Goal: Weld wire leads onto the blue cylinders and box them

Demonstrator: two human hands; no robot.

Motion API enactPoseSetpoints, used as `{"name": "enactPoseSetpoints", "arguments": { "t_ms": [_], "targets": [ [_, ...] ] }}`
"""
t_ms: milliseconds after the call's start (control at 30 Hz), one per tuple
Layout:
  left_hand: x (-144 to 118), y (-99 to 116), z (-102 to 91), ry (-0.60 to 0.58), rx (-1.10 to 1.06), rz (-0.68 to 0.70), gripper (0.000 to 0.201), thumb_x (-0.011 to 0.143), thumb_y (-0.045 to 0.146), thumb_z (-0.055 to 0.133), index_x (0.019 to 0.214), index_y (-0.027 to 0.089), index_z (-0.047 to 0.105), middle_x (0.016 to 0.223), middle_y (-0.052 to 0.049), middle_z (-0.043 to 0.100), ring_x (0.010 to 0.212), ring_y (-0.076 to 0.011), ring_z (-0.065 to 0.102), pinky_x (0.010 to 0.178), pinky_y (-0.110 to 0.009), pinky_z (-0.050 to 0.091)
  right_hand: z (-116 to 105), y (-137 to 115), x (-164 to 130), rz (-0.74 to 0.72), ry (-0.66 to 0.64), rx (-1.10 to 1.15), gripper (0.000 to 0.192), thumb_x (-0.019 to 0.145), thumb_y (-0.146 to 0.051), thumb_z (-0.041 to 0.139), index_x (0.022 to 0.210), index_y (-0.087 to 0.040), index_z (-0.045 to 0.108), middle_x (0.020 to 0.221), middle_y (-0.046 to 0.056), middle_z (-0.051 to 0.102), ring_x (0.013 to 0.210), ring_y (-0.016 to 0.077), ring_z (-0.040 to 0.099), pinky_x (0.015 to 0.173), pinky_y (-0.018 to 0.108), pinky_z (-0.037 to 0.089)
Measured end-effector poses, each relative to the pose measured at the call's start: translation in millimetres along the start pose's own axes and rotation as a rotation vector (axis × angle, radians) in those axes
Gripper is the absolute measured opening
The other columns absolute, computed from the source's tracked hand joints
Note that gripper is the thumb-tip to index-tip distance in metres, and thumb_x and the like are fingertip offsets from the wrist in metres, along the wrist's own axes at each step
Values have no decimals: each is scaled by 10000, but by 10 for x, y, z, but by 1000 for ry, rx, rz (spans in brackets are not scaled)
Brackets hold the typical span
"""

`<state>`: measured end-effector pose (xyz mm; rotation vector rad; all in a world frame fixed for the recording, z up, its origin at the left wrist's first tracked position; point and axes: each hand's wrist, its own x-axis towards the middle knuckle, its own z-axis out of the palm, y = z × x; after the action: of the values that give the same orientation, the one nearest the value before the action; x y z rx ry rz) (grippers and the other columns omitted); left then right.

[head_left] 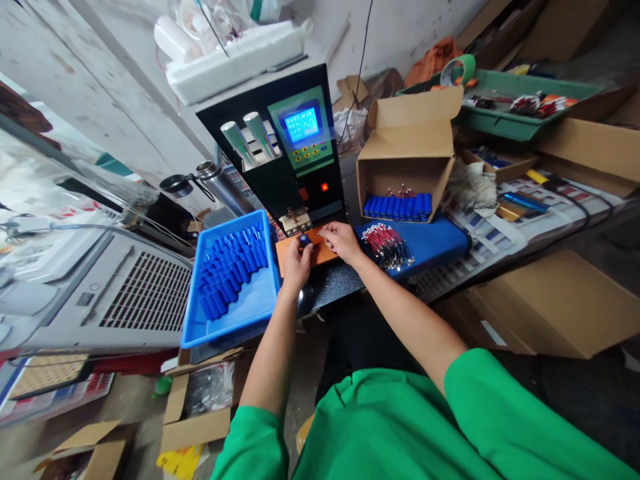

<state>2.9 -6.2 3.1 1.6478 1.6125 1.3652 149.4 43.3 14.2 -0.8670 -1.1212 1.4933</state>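
My left hand point(299, 261) is closed round a blue battery cell point(303, 239), its end showing above the fingers. Beside it, my right hand point(341, 240) pinches something too small to make out. Both hands are over an orange board point(321, 252) at the foot of a black spot welder point(280, 175) with a lit blue screen point(302, 125). The welder's electrode block point(296, 222) is just beyond my fingers. Left of my hands, a blue tray point(257, 308) holds rows of blue cells point(233, 270). A bundle of red and black wire leads point(386, 244) lies to the right.
An open cardboard box point(410, 137) with wired blue cells point(398, 207) stands behind the leads on a blue surface point(440, 240). A steel flask point(223, 187) is left of the welder. At back right is a green tray point(517, 127). Cardboard boxes point(560, 307) are below on the right.
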Motion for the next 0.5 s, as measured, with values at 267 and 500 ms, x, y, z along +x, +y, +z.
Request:
{"name": "enactPoseSetpoints", "arguments": {
  "t_ms": [267, 500],
  "targets": [
    [-16, -46, 19, 34, 61, 22, 135, 905, 288, 621, 994, 195, 662, 798, -28, 658, 695, -159, 582, 680, -273, 458, 160, -59, -21, 9, -11, -2, 318, 739, -466, 731, 696, -199, 565, 497, -60, 468, 448, 77, 381, 420, 210, 272],
    [-14, -82, 27, 21, 79, 56, 220, 939, 291, 582, 1120, 196, 662, 908, -57, 695, 774, -183, 633, 724, -291, 492, 235, 23, 43, -96, 7, -224, 324, 797, -508, 685, 733, -202, 596, 567, -23, 574, 574, 140, 550, 521, 227, 398]
  ]
}}
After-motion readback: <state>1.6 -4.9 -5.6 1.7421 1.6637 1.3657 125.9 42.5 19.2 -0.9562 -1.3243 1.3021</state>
